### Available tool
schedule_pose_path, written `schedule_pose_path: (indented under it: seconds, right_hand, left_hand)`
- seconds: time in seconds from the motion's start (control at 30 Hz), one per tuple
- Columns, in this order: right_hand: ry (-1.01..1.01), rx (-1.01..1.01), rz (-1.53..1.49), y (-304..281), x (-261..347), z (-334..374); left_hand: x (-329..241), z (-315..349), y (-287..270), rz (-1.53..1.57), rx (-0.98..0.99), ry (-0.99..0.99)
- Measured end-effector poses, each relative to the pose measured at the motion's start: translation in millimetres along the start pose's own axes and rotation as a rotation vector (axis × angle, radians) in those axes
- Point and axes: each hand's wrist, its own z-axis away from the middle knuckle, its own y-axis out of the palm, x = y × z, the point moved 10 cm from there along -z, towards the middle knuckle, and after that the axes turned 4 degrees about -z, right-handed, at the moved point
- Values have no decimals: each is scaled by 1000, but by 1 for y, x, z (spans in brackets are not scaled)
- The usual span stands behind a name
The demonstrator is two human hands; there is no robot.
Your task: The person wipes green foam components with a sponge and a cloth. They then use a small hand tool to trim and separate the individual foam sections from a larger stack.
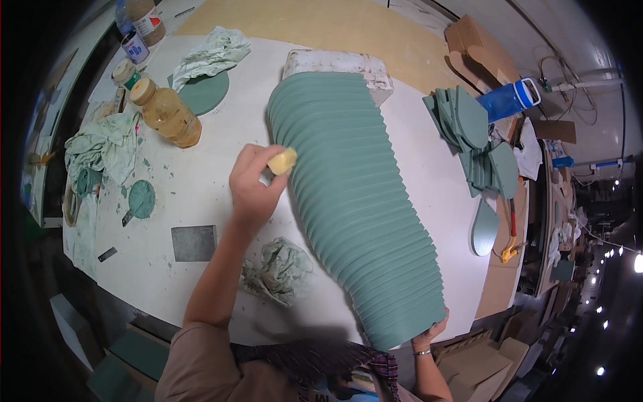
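A long fanned row of several overlapping green oval panels (355, 201) lies across the white table (201, 194), leaning against a white block (338, 63) at the far end. My left hand (253, 184) pinches a small yellow sponge (282, 161) against the left edge of the row. My right hand (431, 333) holds the lower right corner of the nearest panel at the table's front edge.
A crumpled stained rag (280, 269) lies by my left forearm. A grey square sheet (194, 242), a jar of yellowish liquid (167, 112), more rags and a green disc (204, 94) sit to the left. Loose green ovals (472, 134) and a blue bottle (509, 99) are at right.
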Motion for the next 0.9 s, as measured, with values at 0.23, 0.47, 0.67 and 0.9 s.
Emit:
schedule_pose_path:
  seconds: [0.23, 0.47, 0.67, 0.9]
  right_hand:
    - [1, -25, -39, 0, -4, 1]
    - [-48, -10, -31, 0, 4, 0]
    - [-16, -18, -43, -2, -3, 2]
    - [-38, -12, -59, -1, -5, 2]
  left_hand:
    - [18, 26, -9, -83, -13, -42]
    - [-1, 27, 0, -18, 23, 7]
    - [0, 27, -7, 8, 18, -71]
    - [-3, 48, -3, -151, 77, -11]
